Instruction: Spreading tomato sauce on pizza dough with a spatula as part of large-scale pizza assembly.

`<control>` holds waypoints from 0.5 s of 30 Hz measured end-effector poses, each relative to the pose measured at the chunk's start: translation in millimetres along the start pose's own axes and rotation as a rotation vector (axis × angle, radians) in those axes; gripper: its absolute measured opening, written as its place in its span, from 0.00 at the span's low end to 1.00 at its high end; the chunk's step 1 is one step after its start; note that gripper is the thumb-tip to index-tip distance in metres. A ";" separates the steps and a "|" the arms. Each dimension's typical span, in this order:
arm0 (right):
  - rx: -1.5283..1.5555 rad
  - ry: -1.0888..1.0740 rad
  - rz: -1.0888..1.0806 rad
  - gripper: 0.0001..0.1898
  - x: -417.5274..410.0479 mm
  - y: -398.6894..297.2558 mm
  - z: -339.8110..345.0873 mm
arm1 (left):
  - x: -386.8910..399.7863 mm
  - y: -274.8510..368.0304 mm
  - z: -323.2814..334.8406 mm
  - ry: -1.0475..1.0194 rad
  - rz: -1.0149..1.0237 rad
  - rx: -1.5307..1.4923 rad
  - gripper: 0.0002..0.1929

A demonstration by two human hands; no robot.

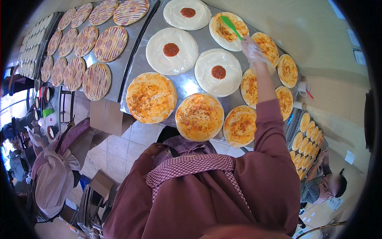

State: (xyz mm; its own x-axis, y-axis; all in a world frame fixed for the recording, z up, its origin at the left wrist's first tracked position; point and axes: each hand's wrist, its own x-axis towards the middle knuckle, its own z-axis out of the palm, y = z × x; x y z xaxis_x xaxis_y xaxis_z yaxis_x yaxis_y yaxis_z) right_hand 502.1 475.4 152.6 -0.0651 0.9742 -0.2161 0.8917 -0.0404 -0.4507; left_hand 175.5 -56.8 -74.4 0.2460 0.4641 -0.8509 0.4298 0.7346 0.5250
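Note:
My right hand (pixel 250 49), in a clear plastic glove, grips a green spatula (pixel 229 23). Its blade lies over a round dough base (pixel 218 35) partly coated with orange-red sauce. Nearby, three pale, cream-coated bases, among them a front one (pixel 206 80), each carry a red dollop of sauce (pixel 218 72) at the centre. Along the table's near edge are sauce-spread bases (pixel 199 116), and my forearm partly hides another one (pixel 249 86). My left hand (pixel 154 148) is at my waist against the checkered apron (pixel 191 164); whether its fingers hold the cloth is unclear.
Left of a dark gap, a metal table (pixel 118 74) bears rows of striped, topped rounds (pixel 111 44). A white cup (pixel 303 86) stands at the right edge, before another table of rounds (pixel 305 122). A cardboard box (pixel 106 118) sits below. Co-workers stand left (pixel 53 182) and right (pixel 316 186).

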 end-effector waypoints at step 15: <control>-0.154 -0.047 -0.129 0.13 -15.7 -1.7 -11.0 | -9.0 33.9 0.8 0.000 -0.042 -0.060 0.13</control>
State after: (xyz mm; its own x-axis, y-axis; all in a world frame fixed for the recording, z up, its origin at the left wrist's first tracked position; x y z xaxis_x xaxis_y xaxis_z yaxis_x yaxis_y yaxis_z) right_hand 506.5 462.7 166.3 -0.2005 0.9575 -0.2075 0.9323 0.1214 -0.3407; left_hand 188.6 -36.4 -49.0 0.2289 0.4322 -0.8722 0.3871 0.7817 0.4889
